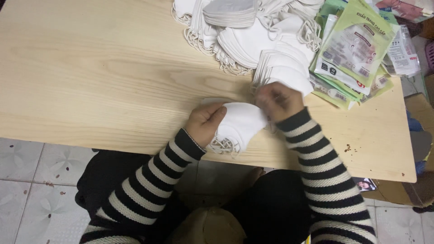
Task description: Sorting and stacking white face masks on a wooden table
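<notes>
White folded masks (239, 124), looped cords dangling

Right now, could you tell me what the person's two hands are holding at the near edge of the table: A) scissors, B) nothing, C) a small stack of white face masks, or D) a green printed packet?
C: the left hand and right hand grip a small stack of white face masks between them, ear loops dangling, above the wooden table.

The right hand (278, 100) was motion-blurred, so its fingers and grip could not be made out. Under the left hand (205, 123), part of the white mask stack (239, 122) lay hidden — its ear loops a small tangle. Beyond the hands, the mask pile (244, 31) and the green packets (355, 49) were cut off by the top edge — as were the sleeves by the bottom one.
</notes>
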